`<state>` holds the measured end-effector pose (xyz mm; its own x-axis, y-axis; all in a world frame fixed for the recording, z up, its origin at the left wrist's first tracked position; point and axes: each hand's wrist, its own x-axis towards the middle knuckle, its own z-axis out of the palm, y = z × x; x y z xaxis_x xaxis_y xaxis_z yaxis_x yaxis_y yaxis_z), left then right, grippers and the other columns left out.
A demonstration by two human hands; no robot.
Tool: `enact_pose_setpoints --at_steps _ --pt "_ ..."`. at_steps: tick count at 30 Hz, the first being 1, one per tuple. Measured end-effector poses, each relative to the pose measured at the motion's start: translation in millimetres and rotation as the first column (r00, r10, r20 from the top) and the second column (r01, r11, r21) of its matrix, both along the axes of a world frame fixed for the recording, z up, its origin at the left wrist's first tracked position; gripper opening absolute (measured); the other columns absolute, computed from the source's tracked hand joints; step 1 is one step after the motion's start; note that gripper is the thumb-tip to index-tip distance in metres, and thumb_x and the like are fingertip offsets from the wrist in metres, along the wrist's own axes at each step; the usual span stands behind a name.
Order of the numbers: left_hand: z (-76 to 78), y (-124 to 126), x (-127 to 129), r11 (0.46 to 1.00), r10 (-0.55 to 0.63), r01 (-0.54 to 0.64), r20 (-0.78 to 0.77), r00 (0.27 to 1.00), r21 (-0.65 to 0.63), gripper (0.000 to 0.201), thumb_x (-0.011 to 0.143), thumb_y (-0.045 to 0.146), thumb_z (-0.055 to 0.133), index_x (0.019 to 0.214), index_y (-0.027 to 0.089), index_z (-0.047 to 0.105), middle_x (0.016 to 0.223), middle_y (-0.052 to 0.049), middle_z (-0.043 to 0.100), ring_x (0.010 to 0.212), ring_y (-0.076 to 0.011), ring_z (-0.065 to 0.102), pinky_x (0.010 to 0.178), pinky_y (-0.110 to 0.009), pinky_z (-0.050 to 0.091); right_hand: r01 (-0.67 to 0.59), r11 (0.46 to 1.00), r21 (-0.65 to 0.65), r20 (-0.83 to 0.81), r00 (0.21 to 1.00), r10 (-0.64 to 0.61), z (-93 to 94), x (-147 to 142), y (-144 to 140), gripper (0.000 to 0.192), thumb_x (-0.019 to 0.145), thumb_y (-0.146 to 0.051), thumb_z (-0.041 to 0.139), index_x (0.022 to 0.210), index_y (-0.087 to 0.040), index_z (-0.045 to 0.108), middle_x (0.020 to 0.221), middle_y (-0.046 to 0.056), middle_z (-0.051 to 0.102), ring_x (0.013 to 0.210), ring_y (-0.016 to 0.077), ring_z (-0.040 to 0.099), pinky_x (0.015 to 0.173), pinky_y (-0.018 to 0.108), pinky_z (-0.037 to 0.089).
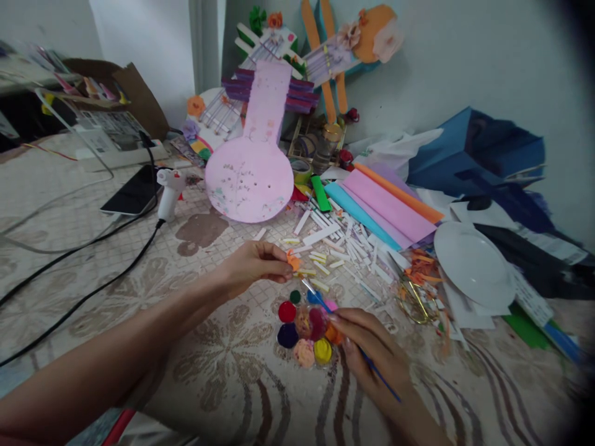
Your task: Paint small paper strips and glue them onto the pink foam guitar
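Head view, frame centre: small orange paper piece (293, 261) pinched at fingertips of left hand (253, 265), grip closed on it. Below, right hand (372, 350) gripping blue paintbrush (325, 305), tip near the piece. Round paint palette (304, 331) beneath on bench (223, 371). Pink cutout (253, 167) above; white plate (474, 263) at right.

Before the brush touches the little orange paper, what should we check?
1. Left hand pinches the orange paper: ok.
2. Right hand grips the brush: ok.
3. Brush tip is close to the paper: ok.
4. Paint on the tip: cannot tell.
5. Palette lies under the brush, wells filled: ok.
6. White strips lie clear of the palette: ok.
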<state>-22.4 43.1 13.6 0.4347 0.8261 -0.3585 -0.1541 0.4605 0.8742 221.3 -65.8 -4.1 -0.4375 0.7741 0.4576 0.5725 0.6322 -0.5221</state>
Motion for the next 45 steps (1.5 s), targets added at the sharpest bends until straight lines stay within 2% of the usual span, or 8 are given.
enact_pose_setpoints --at_steps 6,9,18,23,29,33,37,45 --pt "1.2 -0.7 1.0 0.999 -0.024 0.024 -0.025 0.999 -0.023 0.019 0.056 0.016 0.080 0.067 0.011 0.066 0.063 -0.003 0.070 0.057 -0.0104 0.065 0.056 -0.020 0.052 0.100 0.971 -0.216 -0.387 0.905 -0.179 3.3 -10.4 1.3 0.028 0.089 -0.015 0.041 0.109 -0.024 0.058 0.089 0.003 0.067 0.086 0.0169 0.064 0.078 0.033 0.053" --pt "1.7 -3.1 2.1 0.998 -0.047 0.048 0.020 0.999 -0.043 0.020 0.056 0.018 0.081 0.068 0.012 0.067 0.064 -0.003 0.071 0.058 -0.0107 0.065 0.058 -0.021 0.052 0.066 0.961 -0.268 -0.386 0.907 -0.170 2.9 -15.6 6.0 0.025 0.090 -0.016 0.041 0.106 -0.023 0.059 0.090 0.004 0.068 0.087 0.0169 0.064 0.078 0.034 0.052" --pt "2.3 -0.4 0.3 0.998 -0.017 0.018 0.013 1.000 -0.057 0.020 0.056 0.017 0.082 0.068 0.011 0.066 0.064 -0.003 0.070 0.058 -0.0104 0.065 0.059 -0.020 0.052 0.055 0.977 -0.208 -0.410 0.901 -0.138 -1.5 -7.6 2.7 0.027 0.090 -0.015 0.041 0.108 -0.023 0.059 0.090 0.004 0.067 0.088 0.0174 0.063 0.076 0.034 0.052" --pt "2.7 -1.2 2.1 0.997 -0.032 0.033 0.026 0.999 -0.075 0.020 0.057 0.018 0.080 0.069 0.012 0.065 0.065 -0.003 0.070 0.059 -0.0093 0.064 0.060 -0.019 0.051 0.045 0.984 -0.170 -0.262 0.961 -0.090 2.4 -1.9 -1.0 0.028 0.087 -0.012 0.044 0.107 -0.024 0.059 0.098 0.005 0.065 0.095 0.0181 0.061 0.078 0.034 0.050" --pt "5.5 -7.1 -2.1 0.998 -0.065 0.065 -0.061 0.996 -0.012 0.018 0.061 0.020 0.077 0.068 0.012 0.063 0.065 -0.001 0.068 0.059 -0.0088 0.061 0.062 -0.021 0.049 0.242 0.969 -0.050 -0.023 0.970 -0.243 -2.1 24.2 -21.7 0.034 0.087 -0.011 0.040 0.115 -0.025 0.056 0.106 0.005 0.062 0.101 0.0192 0.059 0.084 0.036 0.051" --pt "-0.6 -20.8 -11.6 0.991 -0.125 0.130 -0.192 0.973 0.015 0.016 0.065 0.024 0.074 0.069 0.014 0.061 0.065 0.000 0.067 0.060 -0.0097 0.060 0.061 -0.022 0.046 0.249 0.966 -0.069 0.103 0.965 -0.242 -9.9 33.5 -32.0 0.030 0.089 -0.014 0.043 0.114 -0.026 0.054 0.101 0.005 0.064 0.095 0.0188 0.061 0.079 0.035 0.052" --pt "-8.3 -34.4 -20.1 0.987 -0.115 0.139 -0.256 0.960 0.079 0.015 0.066 0.024 0.073 0.072 0.016 0.063 0.085 -0.001 0.069 0.079 -0.0129 0.062 0.075 -0.025 0.045 0.257 0.961 -0.105 0.153 0.959 -0.240 -15.4 29.6 -31.9 0.026 0.084 -0.019 0.056 0.109 -0.025 0.053 0.102 0.006 0.062 0.097 0.0215 0.058 0.082 0.039 0.051" --pt "-5.7 -48.6 -14.9 0.981 -0.157 0.178 -0.225 0.962 0.074 0.016 0.068 0.030 0.071 0.078 0.018 0.065 0.118 -0.005 0.062 0.110 -0.0244 0.056 0.095 -0.038 0.041 0.242 0.954 -0.179 0.183 0.961 -0.209 -16.2 10.3 -23.4 0.018 0.083 -0.013 0.056 0.096 -0.023 0.048 0.110 0.006 0.059 0.105 0.0226 0.051 0.088 0.042 0.047"
